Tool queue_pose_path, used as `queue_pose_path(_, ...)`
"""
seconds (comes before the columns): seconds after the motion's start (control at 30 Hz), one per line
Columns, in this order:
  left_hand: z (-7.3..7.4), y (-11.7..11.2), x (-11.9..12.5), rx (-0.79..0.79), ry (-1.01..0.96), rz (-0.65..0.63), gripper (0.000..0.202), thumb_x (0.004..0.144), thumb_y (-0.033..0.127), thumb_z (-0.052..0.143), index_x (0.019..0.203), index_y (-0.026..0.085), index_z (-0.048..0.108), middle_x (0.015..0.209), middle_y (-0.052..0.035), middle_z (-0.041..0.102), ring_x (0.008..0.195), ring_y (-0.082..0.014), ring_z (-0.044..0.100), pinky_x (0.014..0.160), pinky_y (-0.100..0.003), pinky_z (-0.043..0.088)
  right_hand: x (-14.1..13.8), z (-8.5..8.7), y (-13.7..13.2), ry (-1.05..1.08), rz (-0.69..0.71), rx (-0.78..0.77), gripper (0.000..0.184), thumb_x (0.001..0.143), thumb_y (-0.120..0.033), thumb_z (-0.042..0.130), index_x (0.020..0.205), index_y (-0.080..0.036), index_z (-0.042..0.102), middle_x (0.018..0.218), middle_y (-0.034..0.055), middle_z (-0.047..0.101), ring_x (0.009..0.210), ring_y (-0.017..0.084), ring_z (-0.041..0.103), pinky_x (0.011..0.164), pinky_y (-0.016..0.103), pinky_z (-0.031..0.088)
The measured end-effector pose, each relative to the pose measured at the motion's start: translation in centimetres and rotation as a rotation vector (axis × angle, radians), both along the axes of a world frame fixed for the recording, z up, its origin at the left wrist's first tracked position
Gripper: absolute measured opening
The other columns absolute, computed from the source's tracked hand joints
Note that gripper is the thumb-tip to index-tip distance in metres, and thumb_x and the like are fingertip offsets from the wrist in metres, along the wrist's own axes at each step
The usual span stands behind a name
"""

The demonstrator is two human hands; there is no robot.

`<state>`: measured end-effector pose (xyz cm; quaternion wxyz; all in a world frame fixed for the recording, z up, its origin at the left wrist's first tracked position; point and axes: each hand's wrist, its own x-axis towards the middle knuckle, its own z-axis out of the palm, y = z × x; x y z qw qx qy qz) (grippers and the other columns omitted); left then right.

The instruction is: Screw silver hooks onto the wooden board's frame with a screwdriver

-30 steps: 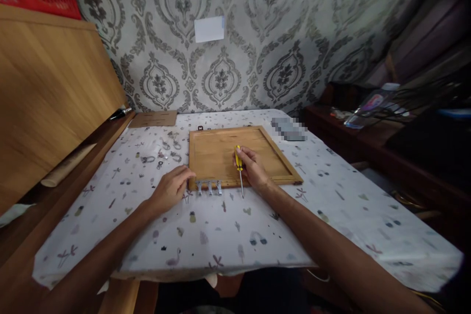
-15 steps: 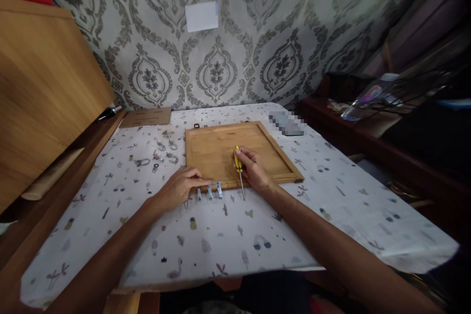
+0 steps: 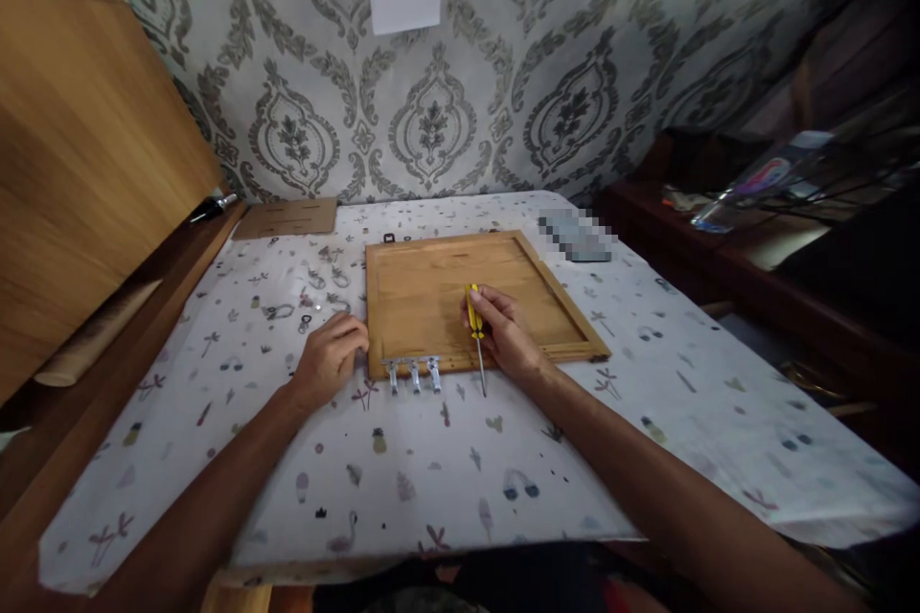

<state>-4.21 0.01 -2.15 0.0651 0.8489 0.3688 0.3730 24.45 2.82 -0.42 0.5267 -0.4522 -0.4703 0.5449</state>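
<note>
A framed wooden panel (image 3: 424,283) lies flat on the patterned tablecloth in front of me. Along its near edge, toward the left, a metal strip with three hanging metal hooks (image 3: 415,377) sits on the frame. My right hand (image 3: 507,330) is closed around the yellow handle of a screwdriver (image 3: 475,316), over the panel's near part; the shaft points down toward me past the near edge. My left hand (image 3: 331,354) is beside the panel's left edge with fingers curled in and knuckles up, touching or almost touching the frame. Its fingertips and anything in them are hidden.
Small clear bags and metal rings (image 3: 316,278) lie left of the panel. Behind them is a flat cardboard piece (image 3: 287,218). A blurred-out phone-like slab (image 3: 575,238) is at back right. A wooden cabinet (image 3: 93,153) borders the left; a plastic bottle (image 3: 754,187) stands right.
My left hand has drawn back from the hook strip to the panel's left edge, its fingers now curled. My right hand keeps the screwdriver in much the same place. The view has shifted slightly.
</note>
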Motion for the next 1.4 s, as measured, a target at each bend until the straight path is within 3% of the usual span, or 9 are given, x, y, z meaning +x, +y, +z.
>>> queue_pose_path(0.17, 0.3, 0.7, -1.6, 0.056, -0.017, 0.160, 0.025, 0.088, 0.008, 0.043, 0.072, 0.022, 0.056, 0.080, -0.0046, 0.065, 0.082, -0.0212, 0.059, 0.078, -0.034, 0.049, 0.0, 0.4, -0.3, -0.003, -0.001, 0.006, 0.061, 0.064, -0.078, 0.082, 0.066, -0.022, 0.058, 0.056, -0.0033, 0.051, 0.043, 0.007, 0.028, 0.035, 0.022, 0.010)
queue_pose_path(0.33, 1.0, 1.9, -5.6, 0.122, -0.096, 0.474, 0.024, 0.080, 0.004, 0.042, 0.078, 0.023, 0.058, 0.083, -0.0039, 0.065, 0.087, -0.0229, 0.062, 0.081, -0.035, 0.051, 0.0, 0.5, -0.2, 0.010, -0.004, 0.012, 0.063, 0.063, -0.078, 0.083, 0.064, -0.021, 0.058, 0.055, -0.0034, 0.051, 0.040, 0.006, 0.027, 0.035, 0.022, 0.010)
queue_pose_path(0.47, 1.2, 3.0, -9.4, 0.119, -0.143, 0.720, 0.028, 0.082, 0.006, 0.042, 0.089, 0.021, 0.065, 0.093, -0.0066, 0.067, 0.093, -0.0261, 0.065, 0.085, -0.039, 0.052, 0.1, 0.6, -0.2, 0.022, 0.002, -0.001, 0.063, 0.061, -0.078, 0.086, 0.066, -0.020, 0.061, 0.056, -0.0033, 0.052, 0.040, 0.005, 0.027, 0.034, 0.020, 0.011)
queue_pose_path(0.6, 0.6, 3.7, -11.9, 0.046, -0.121, 0.848, 0.029, 0.088, 0.007, 0.044, 0.094, 0.018, 0.070, 0.098, -0.0091, 0.069, 0.099, -0.0277, 0.067, 0.092, -0.042, 0.053, 0.2, 0.7, -0.3, 0.026, 0.000, -0.012, 0.063, 0.061, -0.078, 0.086, 0.066, -0.020, 0.061, 0.056, -0.0033, 0.054, 0.040, 0.004, 0.027, 0.033, 0.019, 0.012)
queue_pose_path(0.7, -0.1, 4.0, -12.5, -0.026, -0.081, 0.871, 0.022, 0.097, 0.010, 0.049, 0.097, 0.017, 0.070, 0.103, -0.0085, 0.071, 0.103, -0.0253, 0.067, 0.097, -0.043, 0.054, 0.2, 0.8, -0.3, 0.027, -0.003, -0.015, 0.066, 0.059, -0.080, 0.086, 0.065, -0.020, 0.061, 0.055, -0.0036, 0.053, 0.039, 0.003, 0.025, 0.033, 0.018, 0.012)
queue_pose_path(0.77, -0.5, 4.1, -12.6, -0.072, -0.051, 0.864, 0.013, 0.103, 0.023, 0.059, 0.104, 0.016, 0.070, 0.108, -0.0074, 0.071, 0.103, -0.0234, 0.068, 0.097, -0.044, 0.056, 0.2, 0.9, -0.3, 0.030, -0.009, -0.011, 0.067, 0.057, -0.080, 0.087, 0.064, -0.020, 0.061, 0.054, -0.0035, 0.053, 0.039, 0.003, 0.026, 0.032, 0.017, 0.012)
queue_pose_path(0.87, -0.6, 4.2, -12.9, -0.125, -0.011, 0.845, 0.026, 0.104, 0.038, 0.067, 0.116, 0.015, 0.069, 0.116, -0.0080, 0.071, 0.103, -0.0223, 0.069, 0.094, -0.044, 0.060, 0.2, 1.1, -0.3, 0.034, -0.017, -0.005, 0.067, 0.056, -0.080, 0.087, 0.063, -0.019, 0.061, 0.054, -0.0032, 0.054, 0.039, 0.003, 0.026, 0.032, 0.017, 0.013)
queue_pose_path(1.17, 1.7, 3.2, -17.5, -0.134, -0.034, 0.930, 0.028, 0.104, 0.038, 0.067, 0.119, 0.014, 0.069, 0.119, -0.0088, 0.071, 0.107, -0.0238, 0.070, 0.096, -0.046, 0.060, 0.2, 0.9, -0.1, 0.033, -0.033, -0.002, 0.065, 0.055, -0.078, 0.089, 0.065, -0.018, 0.066, 0.055, -0.0033, 0.054, 0.038, 0.002, 0.028, 0.031, 0.014, 0.015)
queue_pose_path(1.4, 0.9, 3.5, -16.9, -0.161, -0.009, 0.842, 0.027, 0.104, 0.038, 0.067, 0.115, 0.014, 0.069, 0.116, -0.0082, 0.071, 0.104, -0.0228, 0.070, 0.094, -0.045, 0.060, 0.2, 0.7, 0.1, 0.019, -0.037, -0.002, 0.064, 0.053, -0.078, 0.089, 0.065, -0.019, 0.066, 0.055, -0.0025, 0.055, 0.038, 0.003, 0.030, 0.030, 0.014, 0.015)
